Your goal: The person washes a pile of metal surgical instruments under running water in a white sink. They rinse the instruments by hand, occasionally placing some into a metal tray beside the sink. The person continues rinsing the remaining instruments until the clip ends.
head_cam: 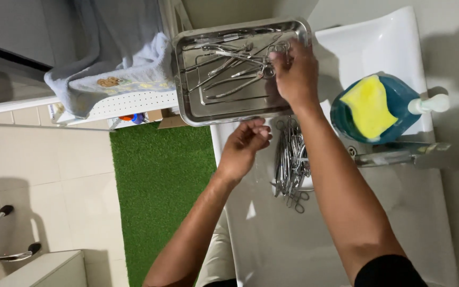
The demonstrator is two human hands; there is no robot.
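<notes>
Two bare hands at work over a white sink (394, 37), seen from above. Right hand (295, 74) extended over the far right part of a rectangular steel tray (187, 114), fingers closed around the ring handles of a scissor-type steel instrument (240, 84) lying inside the tray among several similar instruments. Tray resting at the left rim of the sink, partly overhanging a strip of green artificial turf (158, 175). Left hand (244, 149) positioned just below the near edge of the tray, fingers curled inward toward the palm; contents of that grip not determinable. Bundle of further steel instruments (291, 159) lying in the sink basin between the two forearms, ring handles toward the viewer, not touched by either hand. Blue soap bottle (399, 106) with white pump lying on the right sink ledge, yellow sponge (370, 106) resting on top of it. Chrome tap (399, 155) just below the bottle. Grey towel (118, 58) draped over a white perforated shelf (134, 102) to the left of the tray. Tiled floor (43, 170) at far left.
</notes>
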